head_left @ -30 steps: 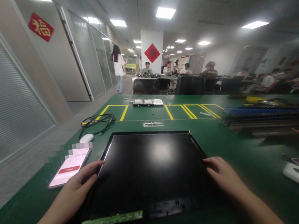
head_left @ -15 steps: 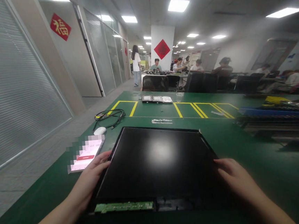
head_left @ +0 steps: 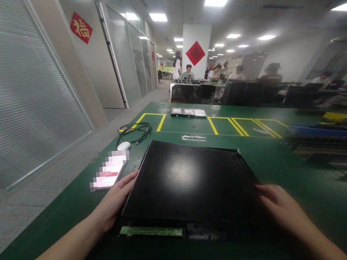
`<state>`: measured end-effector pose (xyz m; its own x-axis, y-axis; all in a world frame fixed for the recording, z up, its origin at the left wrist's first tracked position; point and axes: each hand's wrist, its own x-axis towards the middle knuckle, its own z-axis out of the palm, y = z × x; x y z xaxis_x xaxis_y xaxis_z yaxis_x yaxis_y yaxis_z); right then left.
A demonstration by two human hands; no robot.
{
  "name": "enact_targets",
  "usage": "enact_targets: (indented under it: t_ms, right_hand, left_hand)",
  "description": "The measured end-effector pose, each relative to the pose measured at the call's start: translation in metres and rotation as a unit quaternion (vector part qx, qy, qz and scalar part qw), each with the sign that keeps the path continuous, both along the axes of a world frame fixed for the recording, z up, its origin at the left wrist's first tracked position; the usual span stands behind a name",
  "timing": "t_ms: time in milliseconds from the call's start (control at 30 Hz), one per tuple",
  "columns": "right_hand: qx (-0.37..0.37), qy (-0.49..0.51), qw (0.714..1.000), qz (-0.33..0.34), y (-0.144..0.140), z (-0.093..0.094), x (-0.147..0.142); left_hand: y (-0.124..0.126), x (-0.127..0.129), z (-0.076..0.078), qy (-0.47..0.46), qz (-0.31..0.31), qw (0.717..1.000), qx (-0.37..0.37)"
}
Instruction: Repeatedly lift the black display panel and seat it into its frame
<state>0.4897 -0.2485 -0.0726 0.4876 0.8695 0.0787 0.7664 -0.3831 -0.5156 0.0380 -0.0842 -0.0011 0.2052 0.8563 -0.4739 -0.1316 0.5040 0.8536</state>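
Observation:
A black flat display panel (head_left: 193,181) lies in front of me, its dark glossy face up with a bright reflection. Along its near edge runs a green circuit board strip (head_left: 152,231). My left hand (head_left: 119,199) grips the panel's left side, fingers partly hidden beneath the edge. On the opposite side, my right hand (head_left: 277,200) holds the right edge, with the thumb on top and the other fingers out of sight. Just beyond my left hand, a phone (head_left: 109,176) with a lit pinkish screen, partly blurred, rests on the green table (head_left: 62,220).
A white mouse (head_left: 124,146) and a coiled black cable (head_left: 134,130) lie at the left. Hard drives (head_left: 188,112) sit in a row farther back, beside yellow tape outlines. Dark blurred equipment (head_left: 328,132) stands at the right. Several people sit at tables beyond.
The panel's far left corner is raised slightly and its near edge tilts, both hands staying on its sides. My view has turned a little left. The standing person in the background has moved right.

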Motion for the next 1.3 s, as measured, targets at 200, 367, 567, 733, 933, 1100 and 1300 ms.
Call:
enact_targets:
  t_ms: [200, 367, 567, 733, 933, 1100, 1300]
  right_hand:
    - [0.025, -0.017, 0.999, 0.018, 0.000, -0.001, 0.001]
    - [0.026, -0.022, 0.999, 0.024, 0.000, -0.001, 0.000]
    - [0.030, -0.024, 0.999, 0.023, 0.001, -0.003, 0.001]
    - [0.033, -0.012, 0.999, 0.009, 0.000, -0.007, 0.005]
    - [0.070, 0.033, 0.997, -0.010, 0.002, -0.008, 0.003]
    - [0.086, 0.127, 0.986, -0.063, 0.003, -0.001, -0.003]
    - [0.097, 0.206, 0.962, -0.151, 0.004, 0.012, -0.016]
  left_hand:
    - [0.000, -0.002, 0.001, -0.046, -0.043, 0.997, 0.047]
    - [0.004, -0.008, 0.004, 0.019, -0.058, 0.996, 0.061]
    - [0.003, -0.012, 0.006, 0.075, -0.063, 0.990, 0.097]
    - [0.001, -0.016, -0.003, 0.060, -0.080, 0.986, 0.132]
    - [-0.005, -0.014, -0.001, -0.030, -0.095, 0.984, 0.146]
    - [-0.010, -0.014, 0.001, -0.085, -0.097, 0.983, 0.132]
    - [-0.013, -0.015, 0.000, -0.132, -0.103, 0.973, 0.157]
